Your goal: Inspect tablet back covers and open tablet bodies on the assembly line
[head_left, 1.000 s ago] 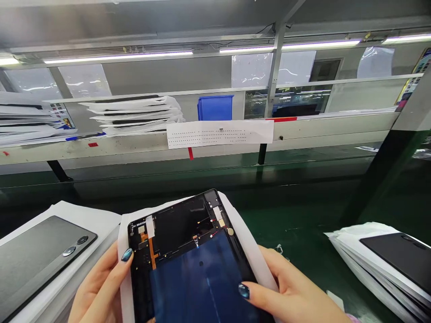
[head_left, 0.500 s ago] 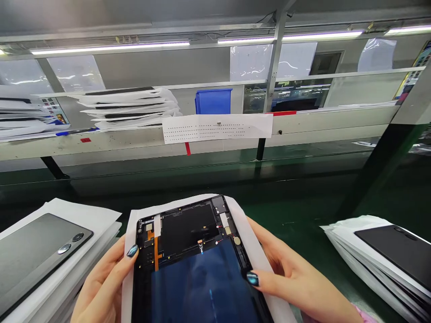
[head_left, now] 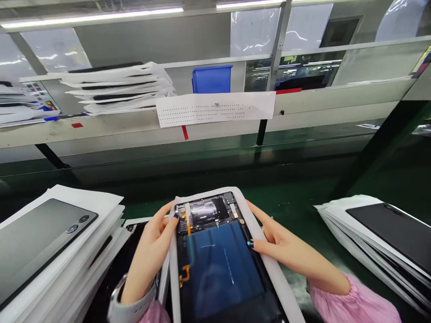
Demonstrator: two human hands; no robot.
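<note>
An opened tablet [head_left: 222,260] with a dark blue battery area, black inner parts and orange flex strips rests on a white foam sheet [head_left: 283,291]. My left hand [head_left: 151,246] grips its upper left edge, thumb on top and fingers underneath. On the right edge, my right hand [head_left: 286,251] holds it the same way, its thumb pressed on the frame. The lower end of the tablet runs out of view.
Grey tablet covers [head_left: 43,242] lie stacked between white sheets at the left; a similar stack with a dark cover [head_left: 390,233] is at the right. Another device [head_left: 124,260] lies partly behind my left wrist. A shelf [head_left: 117,128] holds wrapped stacks and a blue bin [head_left: 212,80].
Both hands and the tablet now appear farther away, and more of the tablet shows. My left hand has shifted right. The shelf sits higher in view, and another device shows beside my left wrist.
</note>
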